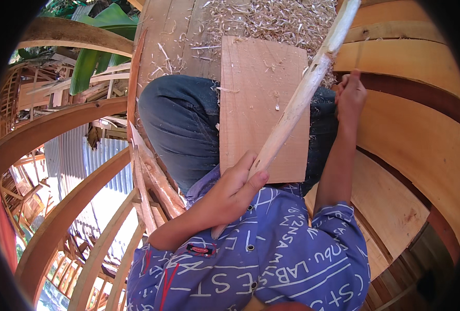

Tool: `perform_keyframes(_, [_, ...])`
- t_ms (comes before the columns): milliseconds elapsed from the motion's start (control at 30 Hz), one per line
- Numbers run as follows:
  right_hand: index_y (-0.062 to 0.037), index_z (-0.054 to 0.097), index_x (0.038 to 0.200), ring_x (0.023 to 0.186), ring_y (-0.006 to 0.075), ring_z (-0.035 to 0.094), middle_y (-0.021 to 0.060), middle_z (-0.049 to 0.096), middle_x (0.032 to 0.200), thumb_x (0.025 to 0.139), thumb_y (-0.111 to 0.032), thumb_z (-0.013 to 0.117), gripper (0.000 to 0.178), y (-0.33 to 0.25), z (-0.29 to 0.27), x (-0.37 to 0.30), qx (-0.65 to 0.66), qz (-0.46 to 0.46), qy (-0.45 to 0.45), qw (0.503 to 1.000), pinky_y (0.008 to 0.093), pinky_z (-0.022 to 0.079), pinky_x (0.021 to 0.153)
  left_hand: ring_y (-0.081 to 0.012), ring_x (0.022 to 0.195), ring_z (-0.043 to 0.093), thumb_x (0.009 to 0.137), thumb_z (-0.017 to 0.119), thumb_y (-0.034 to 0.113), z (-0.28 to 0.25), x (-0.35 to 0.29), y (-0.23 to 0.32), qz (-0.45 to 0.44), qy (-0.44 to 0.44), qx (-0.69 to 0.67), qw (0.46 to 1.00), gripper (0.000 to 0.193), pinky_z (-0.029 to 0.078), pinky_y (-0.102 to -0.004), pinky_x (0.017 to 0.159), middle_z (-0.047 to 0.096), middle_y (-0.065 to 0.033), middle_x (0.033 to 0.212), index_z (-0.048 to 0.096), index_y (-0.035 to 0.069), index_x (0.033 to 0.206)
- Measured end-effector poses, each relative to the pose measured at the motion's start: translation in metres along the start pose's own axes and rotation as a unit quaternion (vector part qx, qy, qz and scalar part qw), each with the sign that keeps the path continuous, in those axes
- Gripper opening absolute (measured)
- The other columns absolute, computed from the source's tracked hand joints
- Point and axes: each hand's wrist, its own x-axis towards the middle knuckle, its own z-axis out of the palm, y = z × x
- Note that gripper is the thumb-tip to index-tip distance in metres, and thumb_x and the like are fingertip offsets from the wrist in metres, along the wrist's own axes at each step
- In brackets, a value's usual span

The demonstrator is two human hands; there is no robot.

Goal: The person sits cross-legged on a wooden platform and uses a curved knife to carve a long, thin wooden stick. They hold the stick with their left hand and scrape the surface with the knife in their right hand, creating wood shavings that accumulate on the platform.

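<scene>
Pale and stripped, with darker knots, the stick (pixel 292 111) slants over the board (pixel 256 122) from the shirt (pixel 276 233) below it past its upper-right corner. At the board's lower edge, the left hand (pixel 238 191) wraps its fingers around the stick, hiding part; right of the board, the right hand (pixel 351 93) curls around a thin tool (pixel 361 54), too blurred to make out.

Pale curled wood shavings (pixel 271 23) lie heaped and scattered across the wooden planking (pixel 196 65).
</scene>
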Motion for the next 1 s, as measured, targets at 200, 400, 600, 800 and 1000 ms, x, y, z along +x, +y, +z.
perform_keyframes(200, [-0.0081,0.046,0.070,0.043,0.0088,0.038,-0.0011,0.041,0.055,0.099,-0.048,0.040,0.050,-0.025,0.013,-0.041,-0.169,-0.328,-0.083,0.926,0.0243,0.031,0.041,-0.0037,0.043,0.038,0.101,0.039,0.034,-0.001,0.002,-0.003,0.000,0.023,0.017,1.000,0.028,0.033,-0.0191,0.039,0.041,0.0032,0.056,0.039,0.005,0.100])
perform_keyframes(400, [-0.0076,0.047,0.068,0.047,0.0062,0.041,-0.0026,0.040,0.055,0.099,-0.044,0.044,0.047,-0.015,-0.001,-0.036,0.032,-0.129,-0.007,0.991,0.0231,0.029,0.043,-0.0035,0.044,0.041,0.099,0.046,0.032,-0.003,0.005,0.002,-0.001,0.063,0.004,0.998,0.029,0.034,-0.0189,0.040,0.043,0.0025,0.059,0.040,0.005,0.103])
perform_keyframes(600, [-0.0058,0.049,0.075,0.046,0.0055,0.041,-0.0020,0.045,0.057,0.095,-0.039,0.054,0.039,-0.012,0.025,-0.092,0.167,-0.028,-0.203,0.964,0.0207,0.030,0.042,-0.0044,0.052,0.047,0.090,0.062,0.023,-0.004,0.023,0.013,0.040,0.120,0.087,0.988,0.036,0.039,-0.0198,0.043,0.050,-0.0043,0.079,0.042,0.002,0.111])
perform_keyframes(800, [-0.0055,0.049,0.076,0.043,0.0054,0.043,-0.0006,0.048,0.057,0.086,-0.024,0.068,0.028,-0.039,0.039,-0.118,0.309,0.078,-0.258,0.912,0.0201,0.032,0.038,-0.0056,0.056,0.051,0.084,0.069,0.019,0.007,0.035,0.007,0.148,0.108,0.183,0.966,0.043,0.042,-0.0213,0.048,0.052,-0.0043,0.081,0.043,0.003,0.115])
perform_keyframes(1000, [-0.0063,0.048,0.070,0.043,0.0059,0.043,-0.0004,0.046,0.053,0.084,-0.011,0.064,0.022,-0.038,0.035,-0.122,0.384,0.109,-0.226,0.888,0.0218,0.032,0.038,-0.0106,0.069,0.054,0.082,0.071,0.018,0.010,0.028,0.017,-0.013,0.066,0.122,0.990,0.049,0.044,-0.0263,0.058,0.055,-0.0065,0.082,0.044,0.003,0.120])
